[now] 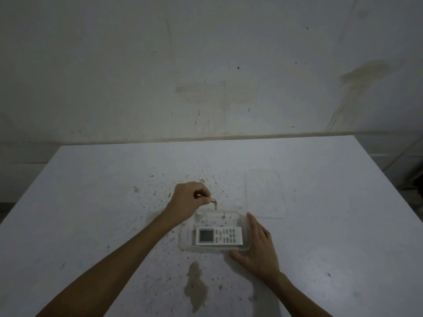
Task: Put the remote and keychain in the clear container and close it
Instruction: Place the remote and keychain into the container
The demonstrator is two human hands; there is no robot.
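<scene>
A clear container (186, 244) stands on the white table (91, 202), lidless. Inside it lies a white remote (219, 236), screen to the left. My left hand (188, 199) hovers over the container's far left corner, fingers pinched on a small metal keychain (214, 202) that dangles just above the rim. My right hand (257, 247) rests against the container's right side, fingers spread along its wall and thumb at the near corner. The clear lid (264, 196) lies flat on the table to the far right of the container.
The table top is stained, with a brown patch (196, 287) near the front and dark specks around the container. A marked white wall (206, 65) rises behind the table's far edge.
</scene>
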